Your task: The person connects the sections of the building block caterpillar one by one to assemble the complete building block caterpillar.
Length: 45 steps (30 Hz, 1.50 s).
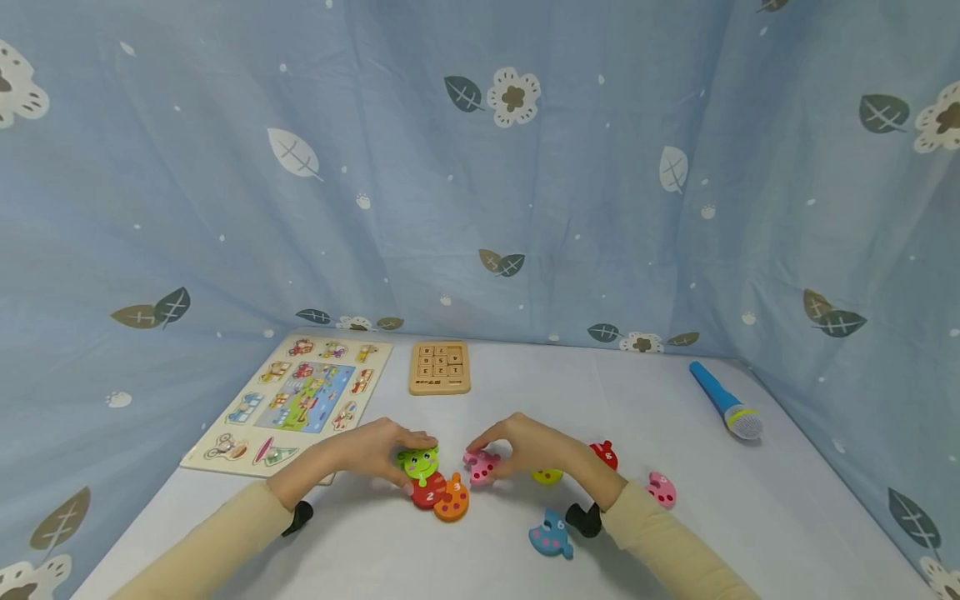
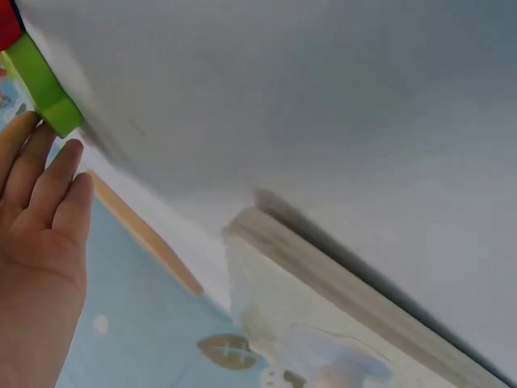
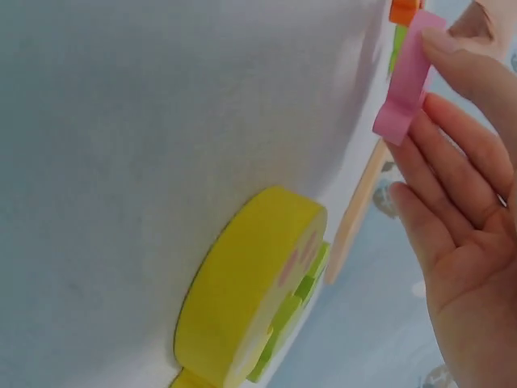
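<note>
Blue spotted wooden piece [image 1: 550, 539] lies toward worktop's [image 1: 420, 562] front edge; left hand [image 1: 377, 447] grips green wooden face [image 1: 419, 463]; right hand [image 1: 529, 444] pinches pink spotted wooden piece [image 1: 480, 468]: slack fingertips could drop it.

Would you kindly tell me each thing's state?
Left hand: touching green face
Right hand: pinching pink piece
Pink piece: unjoined
Green face: joined
Red 2: joined
Orange 3: joined
Blue piece: loose
Yellow piece: part-hidden
Far red piece: part-hidden
Rightmost pink piece: loose
Microphone: lying
Picture board: flat
Number puzzle: flat
</note>
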Motion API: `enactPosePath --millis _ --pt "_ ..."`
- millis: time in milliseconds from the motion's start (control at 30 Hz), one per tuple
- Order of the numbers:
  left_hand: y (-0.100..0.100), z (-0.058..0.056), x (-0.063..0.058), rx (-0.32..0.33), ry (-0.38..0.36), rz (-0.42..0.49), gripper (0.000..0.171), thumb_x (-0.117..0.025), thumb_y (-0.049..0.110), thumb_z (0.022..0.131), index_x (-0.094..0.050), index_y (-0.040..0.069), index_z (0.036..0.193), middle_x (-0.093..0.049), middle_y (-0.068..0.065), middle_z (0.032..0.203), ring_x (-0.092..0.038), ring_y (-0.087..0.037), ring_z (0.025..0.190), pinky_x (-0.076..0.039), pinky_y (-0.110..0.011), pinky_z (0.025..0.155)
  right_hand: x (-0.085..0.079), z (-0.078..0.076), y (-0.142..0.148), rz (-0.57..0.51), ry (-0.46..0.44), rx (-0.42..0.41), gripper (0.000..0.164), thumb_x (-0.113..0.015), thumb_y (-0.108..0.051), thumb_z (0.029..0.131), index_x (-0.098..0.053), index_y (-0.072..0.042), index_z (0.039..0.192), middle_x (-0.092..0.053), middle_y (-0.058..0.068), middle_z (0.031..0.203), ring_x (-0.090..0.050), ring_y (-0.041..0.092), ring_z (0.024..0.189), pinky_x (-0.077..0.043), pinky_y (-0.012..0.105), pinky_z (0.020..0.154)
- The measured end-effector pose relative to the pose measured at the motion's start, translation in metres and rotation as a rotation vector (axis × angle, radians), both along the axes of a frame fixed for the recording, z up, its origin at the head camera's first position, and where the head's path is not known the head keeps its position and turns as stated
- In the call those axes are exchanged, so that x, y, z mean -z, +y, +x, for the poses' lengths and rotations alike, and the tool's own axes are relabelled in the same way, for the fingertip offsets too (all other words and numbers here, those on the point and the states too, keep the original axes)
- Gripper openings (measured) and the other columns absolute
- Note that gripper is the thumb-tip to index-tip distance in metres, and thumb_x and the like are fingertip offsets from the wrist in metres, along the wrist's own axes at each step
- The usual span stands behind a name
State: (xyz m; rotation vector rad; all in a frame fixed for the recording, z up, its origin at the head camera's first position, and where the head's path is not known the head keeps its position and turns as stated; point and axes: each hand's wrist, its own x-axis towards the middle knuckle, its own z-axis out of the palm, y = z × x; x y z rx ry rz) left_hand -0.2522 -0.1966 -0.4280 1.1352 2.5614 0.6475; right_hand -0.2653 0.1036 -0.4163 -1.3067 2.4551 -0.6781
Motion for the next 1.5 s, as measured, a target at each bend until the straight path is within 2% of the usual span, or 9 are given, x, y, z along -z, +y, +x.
enactPosePath --millis 233,500,700,833,1067,1300,1500 --pt "0.001 0.0 -0.003 -0.017 -0.012 -0.012 0.077 -0.083 0.042 0.071 -0.057 0.009 0.136 -0.052 -0.006 0.14 -0.048 -0.025 0.13 -0.039 -0.045 0.108 0.001 -0.002 -0.004 0.003 0.034 -0.053 0.041 -0.079 -0.015 0.08 -0.069 -0.016 0.12 -0.067 -0.011 0.116 -0.059 0.003 0.11 -0.048 0.022 0.095" --pt "0.001 0.013 -0.001 -0.045 0.007 0.023 0.082 -0.078 0.054 0.072 -0.056 0.007 0.136 -0.054 -0.005 0.138 -0.05 -0.025 0.128 -0.042 -0.043 0.105 -0.004 -0.003 -0.01 0.018 0.043 -0.082 0.042 -0.079 -0.015 0.081 -0.069 -0.016 0.122 -0.066 -0.01 0.119 -0.059 0.004 0.111 -0.049 0.022 0.094" --pt "0.009 0.017 0.0 -0.066 0.01 0.03 0.084 -0.079 0.054 0.07 -0.056 0.006 0.135 -0.054 -0.004 0.139 -0.047 -0.025 0.13 -0.039 -0.041 0.107 -0.008 -0.003 -0.01 0.045 0.04 -0.069 0.043 -0.079 -0.014 0.08 -0.068 -0.017 0.122 -0.066 -0.011 0.119 -0.059 0.005 0.111 -0.049 0.02 0.093" --pt "0.012 0.015 0.0 -0.063 0.006 0.016 0.082 -0.081 0.05 0.069 -0.057 0.007 0.135 -0.054 -0.003 0.138 -0.047 -0.025 0.13 -0.039 -0.041 0.108 -0.007 -0.002 -0.011 0.052 0.014 -0.067 0.043 -0.079 -0.014 0.08 -0.068 -0.018 0.122 -0.066 -0.012 0.119 -0.059 0.005 0.111 -0.048 0.022 0.094" --pt "0.01 0.004 0.004 -0.036 -0.043 0.011 0.084 -0.082 0.052 0.066 -0.056 0.015 0.137 -0.052 -0.004 0.14 -0.046 -0.023 0.131 -0.038 -0.044 0.109 -0.006 0.002 -0.012 0.045 0.022 -0.096 0.044 -0.08 -0.013 0.078 -0.069 -0.017 0.121 -0.066 -0.011 0.118 -0.058 0.002 0.11 -0.048 0.021 0.093" --pt "0.011 0.002 0.002 0.006 -0.06 0.032 0.08 -0.085 0.044 0.067 -0.057 0.014 0.136 -0.053 -0.004 0.139 -0.046 -0.024 0.131 -0.038 -0.048 0.108 -0.004 0.006 -0.014 0.046 0.013 -0.138 0.045 -0.079 -0.012 0.078 -0.069 -0.017 0.121 -0.066 -0.013 0.118 -0.058 -0.001 0.109 -0.048 0.017 0.09" --pt "0.012 0.003 0.0 -0.002 -0.076 0.02 0.081 -0.085 0.044 0.067 -0.056 0.013 0.136 -0.052 -0.003 0.14 -0.045 -0.023 0.132 -0.037 -0.045 0.109 -0.005 0.008 -0.017 0.038 0.027 -0.17 0.046 -0.079 -0.009 0.077 -0.069 -0.016 0.121 -0.066 -0.011 0.119 -0.058 0.001 0.11 -0.047 0.016 0.091"
